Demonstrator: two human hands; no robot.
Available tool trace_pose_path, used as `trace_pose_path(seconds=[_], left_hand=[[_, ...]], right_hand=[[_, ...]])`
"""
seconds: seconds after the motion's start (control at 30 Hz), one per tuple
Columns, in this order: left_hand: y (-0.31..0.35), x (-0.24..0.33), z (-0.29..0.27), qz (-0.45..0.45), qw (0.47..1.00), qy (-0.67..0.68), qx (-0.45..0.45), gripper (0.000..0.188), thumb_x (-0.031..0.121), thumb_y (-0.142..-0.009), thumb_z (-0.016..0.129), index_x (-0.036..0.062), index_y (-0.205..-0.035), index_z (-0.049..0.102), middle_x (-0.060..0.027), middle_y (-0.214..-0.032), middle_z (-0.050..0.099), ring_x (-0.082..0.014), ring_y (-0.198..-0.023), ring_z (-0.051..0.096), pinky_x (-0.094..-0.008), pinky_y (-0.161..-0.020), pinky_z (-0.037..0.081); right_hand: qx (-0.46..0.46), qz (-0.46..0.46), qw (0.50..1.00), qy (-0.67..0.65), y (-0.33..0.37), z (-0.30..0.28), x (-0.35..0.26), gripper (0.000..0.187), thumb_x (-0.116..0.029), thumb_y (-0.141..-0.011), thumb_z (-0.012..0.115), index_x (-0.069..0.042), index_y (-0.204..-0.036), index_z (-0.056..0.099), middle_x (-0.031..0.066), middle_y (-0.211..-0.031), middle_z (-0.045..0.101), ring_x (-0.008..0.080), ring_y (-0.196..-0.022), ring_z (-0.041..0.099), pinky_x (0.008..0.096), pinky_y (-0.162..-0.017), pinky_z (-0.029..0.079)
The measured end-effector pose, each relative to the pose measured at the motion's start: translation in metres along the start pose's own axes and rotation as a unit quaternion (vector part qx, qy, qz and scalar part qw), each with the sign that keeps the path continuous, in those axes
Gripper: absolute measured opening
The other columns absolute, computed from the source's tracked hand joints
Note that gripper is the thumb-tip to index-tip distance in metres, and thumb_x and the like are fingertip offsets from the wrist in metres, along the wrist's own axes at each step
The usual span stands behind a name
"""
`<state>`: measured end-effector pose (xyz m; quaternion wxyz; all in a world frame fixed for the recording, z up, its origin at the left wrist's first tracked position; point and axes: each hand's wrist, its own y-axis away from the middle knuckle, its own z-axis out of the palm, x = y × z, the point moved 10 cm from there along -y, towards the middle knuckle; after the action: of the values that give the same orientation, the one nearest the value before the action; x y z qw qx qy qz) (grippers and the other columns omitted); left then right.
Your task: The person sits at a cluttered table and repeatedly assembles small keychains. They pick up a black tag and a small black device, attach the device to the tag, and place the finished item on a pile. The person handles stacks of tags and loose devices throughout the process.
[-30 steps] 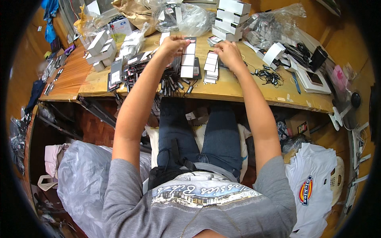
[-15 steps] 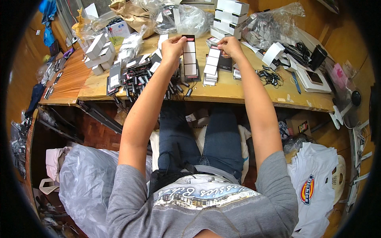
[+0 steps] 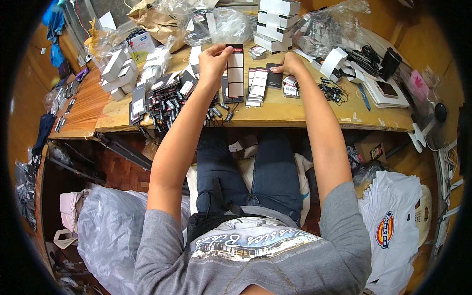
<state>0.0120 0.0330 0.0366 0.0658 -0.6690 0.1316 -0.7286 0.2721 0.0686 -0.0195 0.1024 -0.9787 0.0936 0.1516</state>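
Observation:
My left hand (image 3: pixel 212 64) pinches the top of a long black card strip (image 3: pixel 236 74) with white panels and a red band, held upright above the table. Behind its lower part, a dark card (image 3: pixel 225 88) lies on the wood. A pile of similar white-panelled strips (image 3: pixel 257 84) rests just to the right. My right hand (image 3: pixel 291 65) has its thumb and finger together at the upper right edge of a black card (image 3: pixel 274 77), which lies beside that pile. Small labelled cards (image 3: pixel 290 87) sit under my right wrist.
Left of my left hand is a heap of black tagged cords (image 3: pixel 169 101). White boxes stand in a tower (image 3: pixel 278 22) at the back and in a stack (image 3: pixel 120 71) at left. Black cables (image 3: pixel 333 91), a blue tool (image 3: pixel 365 98) and a phone (image 3: pixel 387 88) lie at right.
My right hand has left the white-panelled strip, which now lies on the pile, and has moved slightly right and down to the black card. My left hand still holds its strip.

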Motion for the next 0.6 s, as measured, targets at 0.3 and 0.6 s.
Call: trace_pose_path(seconds=[0.3, 0.6], left_hand=[[0.03, -0.071, 0.077, -0.239, 0.945, 0.022, -0.221, 0.019, 0.018, -0.085, 0.038, 0.0026, -0.091, 0.047, -0.0134, -0.087, 0.058, -0.0196, -0.074, 0.057, -0.0317, -0.065, 0.045], [0.026, -0.079, 0.076, -0.251, 0.952, 0.041, -0.169, 0.016, 0.019, -0.082, 0.045, 0.003, -0.084, 0.049, -0.0067, -0.074, 0.054, -0.018, -0.063, 0.055, -0.0309, -0.059, 0.046]], right_hand=[[0.05, 0.081, 0.928, -0.36, 0.005, -0.009, 0.011, 0.042, 0.001, -0.056, 0.071, -0.001, -0.084, 0.041, 0.0059, -0.061, 0.048, 0.0123, -0.046, 0.048, 0.0236, -0.03, 0.036], [0.136, 0.07, 0.918, -0.366, 0.023, -0.043, 0.034, 0.038, -0.005, -0.064, 0.068, -0.003, -0.09, 0.041, 0.0078, -0.07, 0.054, 0.0085, -0.047, 0.049, 0.0193, -0.032, 0.038]])
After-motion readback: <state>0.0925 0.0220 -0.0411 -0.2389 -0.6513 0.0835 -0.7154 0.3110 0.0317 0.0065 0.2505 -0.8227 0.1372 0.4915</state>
